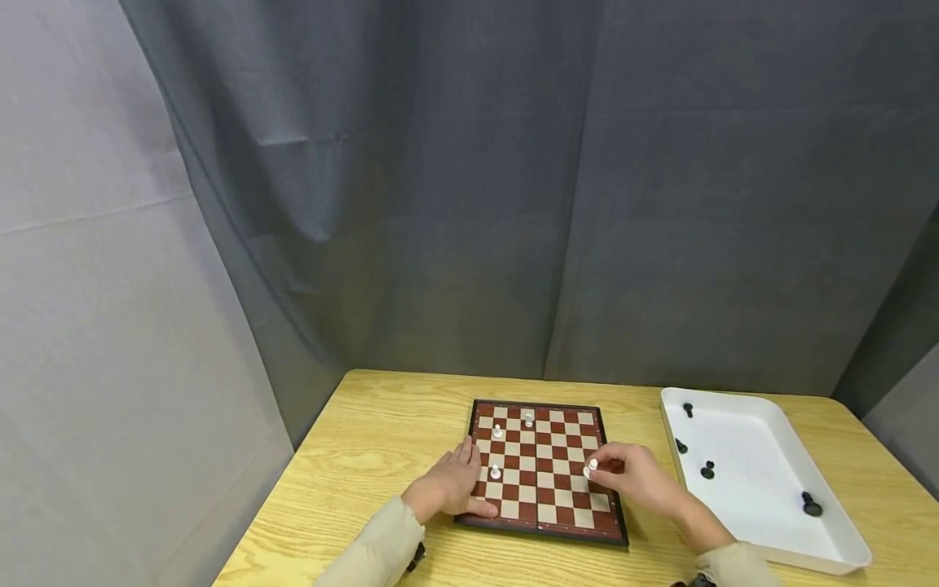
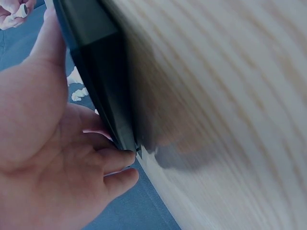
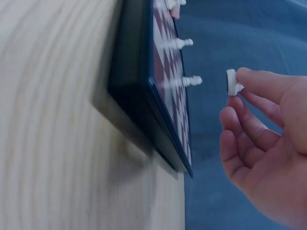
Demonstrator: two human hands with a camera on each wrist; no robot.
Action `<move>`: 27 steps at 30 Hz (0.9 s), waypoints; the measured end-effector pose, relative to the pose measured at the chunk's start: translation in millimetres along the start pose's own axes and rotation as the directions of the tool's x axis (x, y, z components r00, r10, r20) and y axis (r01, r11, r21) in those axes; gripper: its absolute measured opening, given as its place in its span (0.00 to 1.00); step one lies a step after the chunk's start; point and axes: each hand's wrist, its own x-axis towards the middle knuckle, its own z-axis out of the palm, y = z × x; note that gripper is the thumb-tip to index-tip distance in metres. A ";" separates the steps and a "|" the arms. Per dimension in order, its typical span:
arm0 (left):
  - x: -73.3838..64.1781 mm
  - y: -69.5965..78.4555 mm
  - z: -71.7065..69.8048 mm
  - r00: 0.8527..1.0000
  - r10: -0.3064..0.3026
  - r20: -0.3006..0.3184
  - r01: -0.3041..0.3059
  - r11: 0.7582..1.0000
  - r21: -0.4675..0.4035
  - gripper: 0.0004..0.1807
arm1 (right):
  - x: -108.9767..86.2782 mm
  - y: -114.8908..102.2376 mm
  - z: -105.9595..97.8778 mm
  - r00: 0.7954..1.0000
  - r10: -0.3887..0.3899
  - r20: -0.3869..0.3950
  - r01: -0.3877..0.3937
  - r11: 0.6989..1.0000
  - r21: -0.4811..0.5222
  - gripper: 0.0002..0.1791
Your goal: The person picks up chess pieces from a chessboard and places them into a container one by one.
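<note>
My left hand (image 1: 451, 485) rests along the left side of a red-and-cream chessboard (image 1: 543, 531), fingers extended and thumb over the near corner. In the left wrist view its fingertips (image 2: 124, 160) touch the board's dark side. Between thumb and fingers my right hand (image 1: 638, 477) pinches a white chess piece (image 3: 232, 82) by its upper part, over the board's right side. The right wrist view shows the piece's dark base raised off the squares. Three other white chess pieces, at the near left (image 1: 495, 472), far left (image 1: 496, 431) and far middle (image 1: 529, 420), stand on the board's left half.
To the right, a white tray (image 1: 763, 465) holds several black chess pieces, one of them (image 1: 810, 504) near its right wall. Board and tray both lie on a wooden table (image 1: 352, 456). Behind it hangs a grey curtain (image 1: 469, 204).
</note>
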 end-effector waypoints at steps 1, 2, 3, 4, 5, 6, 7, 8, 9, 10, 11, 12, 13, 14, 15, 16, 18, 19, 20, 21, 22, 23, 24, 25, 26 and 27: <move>0.1 0.1 0.1 1.000 0.000 0.000 0.000 1.000 0.001 0.61 | -0.8 0.8 -3.2 1.000 0.004 -0.005 -0.004 1.000 -0.003 0.06; 0.1 0.2 0.1 1.000 -0.002 0.000 0.002 1.000 0.001 0.61 | -1.5 1.5 -6.5 1.000 0.010 -0.010 -0.010 1.000 -0.007 0.06; 0.2 0.3 0.3 1.000 -0.003 0.001 0.003 1.000 0.003 0.61 | -2.3 2.2 -9.8 1.000 0.019 -0.018 -0.019 1.000 -0.013 0.06; 0.4 0.3 0.4 1.000 -0.004 -0.001 0.004 1.000 0.004 0.61 | -3.0 2.9 -13.1 0.999 0.029 -0.023 -0.030 0.999 -0.017 0.06; 0.6 0.4 0.2 1.000 -0.005 -0.003 0.005 1.000 0.005 0.61 | -3.9 3.6 -16.4 0.999 0.042 -0.026 -0.043 0.999 -0.022 0.07; 0.7 0.5 0.1 1.000 -0.005 -0.004 0.005 1.000 0.006 0.61 | -4.6 4.1 -19.7 0.998 0.057 -0.034 -0.058 0.998 -0.028 0.06; 0.6 0.6 -0.1 1.000 -0.006 -0.005 0.006 1.000 0.007 0.60 | -5.2 4.7 -23.0 0.996 0.071 -0.045 -0.073 0.996 -0.043 0.06; 0.7 0.6 -0.3 1.000 -0.006 -0.006 0.006 1.000 0.007 0.60 | -5.9 5.1 -26.1 0.995 0.084 -0.056 -0.087 0.995 -0.054 0.06; 0.6 0.6 -0.5 1.000 -0.007 -0.006 0.007 1.000 0.007 0.60 | -6.9 5.7 -29.0 0.993 0.095 -0.067 -0.099 0.993 -0.067 0.06; 0.6 0.7 -0.7 1.000 -0.007 -0.006 0.007 1.000 0.008 0.60 | -7.8 6.6 -31.9 0.992 0.100 -0.075 -0.106 0.991 -0.076 0.06; 0.3 0.7 -1.1 1.000 -0.008 -0.003 0.008 1.000 0.007 0.60 | -8.7 7.4 -34.7 0.991 0.104 -0.086 -0.111 0.990 -0.088 0.06; 0.0 0.6 -1.2 1.000 -0.008 0.000 0.008 1.000 0.005 0.60 | -9.5 8.2 -37.7 0.990 0.106 -0.098 -0.116 0.988 -0.100 0.06; -0.4 0.6 -1.4 1.000 -0.007 0.001 0.007 1.000 0.004 0.60 | -10.7 9.1 -40.4 0.989 0.102 -0.107 -0.114 0.987 -0.113 0.06; -0.5 0.6 -1.6 1.000 -0.006 0.002 0.006 1.000 0.002 0.60 | -11.8 10.2 -43.3 0.988 0.102 -0.113 -0.116 0.986 -0.120 0.06; -0.8 0.7 -1.8 1.000 -0.005 0.003 0.005 1.000 0.001 0.61 | -12.8 11.5 -46.2 0.988 0.100 -0.117 -0.115 0.985 -0.129 0.06; -0.9 0.7 -2.0 1.000 -0.005 0.002 0.005 1.000 0.001 0.61 | -13.6 12.7 -49.2 0.987 0.101 -0.121 -0.117 0.984 -0.134 0.05; -1.0 0.8 -1.9 1.000 -0.003 0.000 0.003 1.000 0.001 0.61 | -15.4 15.1 -55.3 0.986 0.103 -0.128 -0.121 0.983 -0.140 0.06; -0.9 0.9 -1.8 1.000 -0.003 -0.001 0.003 1.000 0.002 0.61 | -16.5 16.6 -58.1 0.986 0.104 -0.131 -0.123 0.982 -0.144 0.06; -0.8 0.9 -1.7 1.000 -0.003 -0.001 0.003 1.000 0.002 0.61 | -17.2 18.3 -61.0 0.985 0.110 -0.134 -0.129 0.981 -0.144 0.06; -0.7 0.8 -1.5 1.000 -0.003 -0.002 0.003 1.000 0.002 0.61 | -18.2 20.0 -63.9 0.984 0.114 -0.134 -0.133 0.980 -0.148 0.07; -0.5 0.6 -1.1 1.000 -0.003 -0.001 0.003 1.000 0.002 0.61 | -19.3 21.7 -66.6 0.983 0.119 -0.137 -0.139 0.979 -0.149 0.08; -0.4 0.4 -0.9 1.000 -0.003 0.001 0.003 1.000 0.002 0.61 | -20.4 23.4 -69.3 0.982 0.124 -0.140 -0.146 0.978 -0.152 0.08; -0.2 0.3 -0.7 1.000 -0.003 0.001 0.003 1.000 0.001 0.61 | -21.5 25.1 -72.1 0.981 0.131 -0.146 -0.153 0.976 -0.157 0.09; 0.0 0.1 -0.6 1.000 -0.003 0.002 0.003 1.000 0.001 0.61 | -22.5 26.8 -74.8 0.980 0.134 -0.149 -0.158 0.974 -0.162 0.09; 0.3 -0.1 -0.4 1.000 -0.003 0.002 0.003 1.000 0.000 0.61 | -23.6 28.5 -77.5 0.979 0.138 -0.150 -0.163 0.973 -0.165 0.10; 0.5 -0.2 -0.2 1.000 -0.003 0.002 0.003 1.000 0.000 0.61 | -24.6 30.2 -80.3 0.978 0.145 -0.153 -0.170 0.970 -0.171 0.10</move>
